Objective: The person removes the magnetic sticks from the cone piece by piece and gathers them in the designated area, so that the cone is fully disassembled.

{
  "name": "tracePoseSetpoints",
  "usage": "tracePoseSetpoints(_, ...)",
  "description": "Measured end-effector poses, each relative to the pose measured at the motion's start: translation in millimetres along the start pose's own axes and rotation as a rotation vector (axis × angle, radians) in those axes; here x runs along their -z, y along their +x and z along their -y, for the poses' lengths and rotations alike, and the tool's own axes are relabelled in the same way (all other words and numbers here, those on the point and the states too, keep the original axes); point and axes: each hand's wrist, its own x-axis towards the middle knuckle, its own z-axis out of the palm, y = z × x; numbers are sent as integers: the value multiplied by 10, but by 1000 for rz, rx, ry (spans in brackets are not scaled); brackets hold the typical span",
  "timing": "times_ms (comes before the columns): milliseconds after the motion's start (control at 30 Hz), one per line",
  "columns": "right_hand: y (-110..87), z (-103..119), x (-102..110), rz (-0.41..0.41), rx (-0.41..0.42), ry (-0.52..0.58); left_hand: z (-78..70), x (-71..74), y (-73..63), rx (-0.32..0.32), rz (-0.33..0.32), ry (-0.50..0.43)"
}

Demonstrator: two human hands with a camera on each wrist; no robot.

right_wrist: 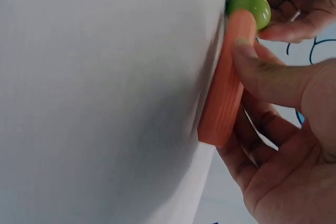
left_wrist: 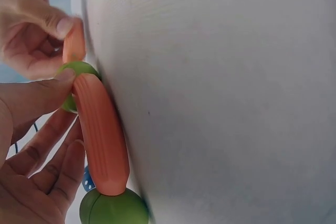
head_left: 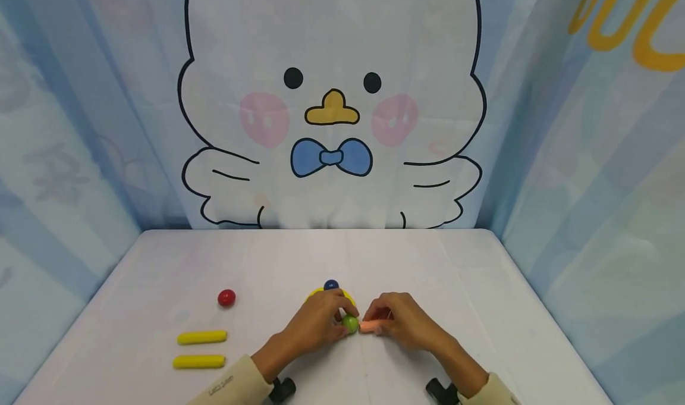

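Observation:
My left hand [head_left: 317,322] pinches a green ball [head_left: 350,323] between thumb and fingers, low over the white table. From the other side my right hand [head_left: 404,322] grips a short orange stick [head_left: 371,326] whose end meets that ball. In the left wrist view another orange stick [left_wrist: 102,135] runs from the pinched ball to a second green ball [left_wrist: 115,209]. Seen from the right wrist, the thumb presses along the held orange stick [right_wrist: 223,98]. Behind the left hand are a dark blue ball [head_left: 331,284] and a yellow curved piece [head_left: 349,298], partly hidden by that hand.
On the table's left side lie a red ball [head_left: 226,298] and two yellow sticks [head_left: 202,337], roughly parallel. The white tabletop [head_left: 267,256] ends at a printed curtain [head_left: 332,197] behind, with more curtains along both sides.

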Motion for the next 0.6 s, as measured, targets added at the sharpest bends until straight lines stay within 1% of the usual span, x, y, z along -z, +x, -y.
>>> tracePoseSetpoints(100,-25,-3,28,32,4,-1,12,1,-4,18,7,-10)
tracePoseSetpoints(167,-52,-10,55,37,10,2,20,0,-4,23,8,-7)
tracePoseSetpoints(333,-141,-75,155,-9,7,-4,29,-6,-3,14,0,10)
tracePoseSetpoints(600,-303,-289,359,-98,-26,-40,12,-9,-1,24,6,22)
